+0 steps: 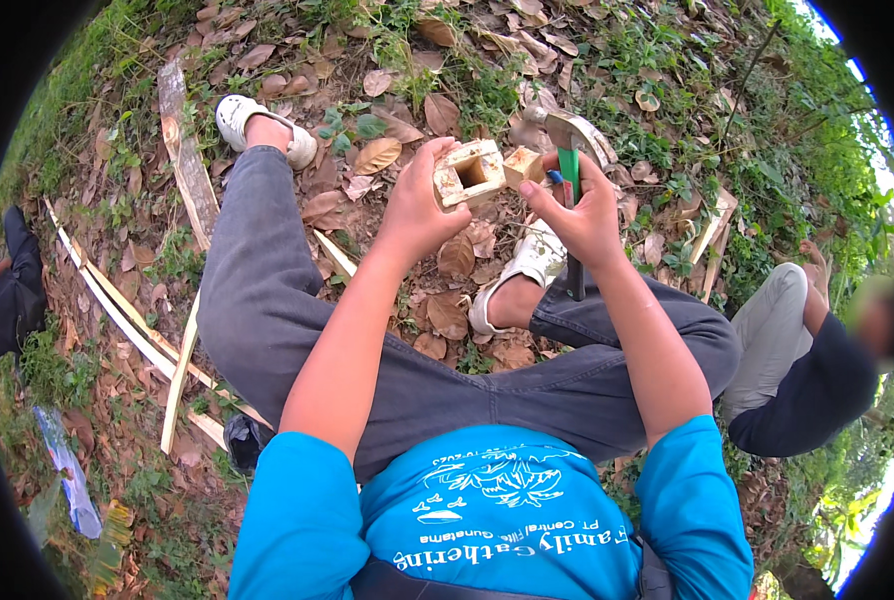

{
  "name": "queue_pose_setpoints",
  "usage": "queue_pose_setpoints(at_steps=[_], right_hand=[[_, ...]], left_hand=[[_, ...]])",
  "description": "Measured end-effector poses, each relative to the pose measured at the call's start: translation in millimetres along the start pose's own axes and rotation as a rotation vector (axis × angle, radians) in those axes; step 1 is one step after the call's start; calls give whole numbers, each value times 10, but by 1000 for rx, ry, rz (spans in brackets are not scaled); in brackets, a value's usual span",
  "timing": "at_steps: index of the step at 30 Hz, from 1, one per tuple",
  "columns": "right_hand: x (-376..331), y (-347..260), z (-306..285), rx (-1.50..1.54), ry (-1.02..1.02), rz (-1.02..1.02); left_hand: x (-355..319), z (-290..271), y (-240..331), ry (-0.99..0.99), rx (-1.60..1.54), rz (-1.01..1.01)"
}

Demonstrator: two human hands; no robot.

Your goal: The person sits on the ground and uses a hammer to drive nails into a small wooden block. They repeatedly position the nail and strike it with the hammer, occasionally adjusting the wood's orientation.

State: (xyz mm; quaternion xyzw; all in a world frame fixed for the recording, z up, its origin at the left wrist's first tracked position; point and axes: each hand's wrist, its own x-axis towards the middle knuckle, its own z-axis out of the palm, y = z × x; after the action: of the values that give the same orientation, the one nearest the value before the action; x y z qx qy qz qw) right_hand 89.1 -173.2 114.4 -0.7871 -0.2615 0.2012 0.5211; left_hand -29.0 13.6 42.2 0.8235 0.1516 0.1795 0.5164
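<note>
My left hand (414,205) is closed round a short, hollow wooden box (446,182), its square opening facing up and toward the right. Pinched at the fingertips of my right hand (591,222) is a small wooden block (523,168), close beside the box's right rim. The same right hand also grips a claw hammer (568,162) with a green and black handle, head uppermost. I cannot tell whether block and box touch. Both hands are raised above the ground, between my spread legs.
A rough plank (189,165) lies near my left shoe (257,122). Long pale wood strips (127,315) cross on the leafy ground at left. Split wood pieces (713,232) lie at right, near a seated person (807,385). Another person's dark clothing (12,295) shows at far left.
</note>
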Motion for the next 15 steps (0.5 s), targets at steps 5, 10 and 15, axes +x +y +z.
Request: queue_pose_setpoints(at_steps=[5,10,15], right_hand=[[167,-2,-17,-164,-133,-77],[339,19,46,-369,-319,-286],[391,-18,112,-388,-313,-186]], left_hand=[[14,-70,110,-143,-22,16],[-17,-67,94,-113,35,0],[-8,-79,38,-176,-94,-96]])
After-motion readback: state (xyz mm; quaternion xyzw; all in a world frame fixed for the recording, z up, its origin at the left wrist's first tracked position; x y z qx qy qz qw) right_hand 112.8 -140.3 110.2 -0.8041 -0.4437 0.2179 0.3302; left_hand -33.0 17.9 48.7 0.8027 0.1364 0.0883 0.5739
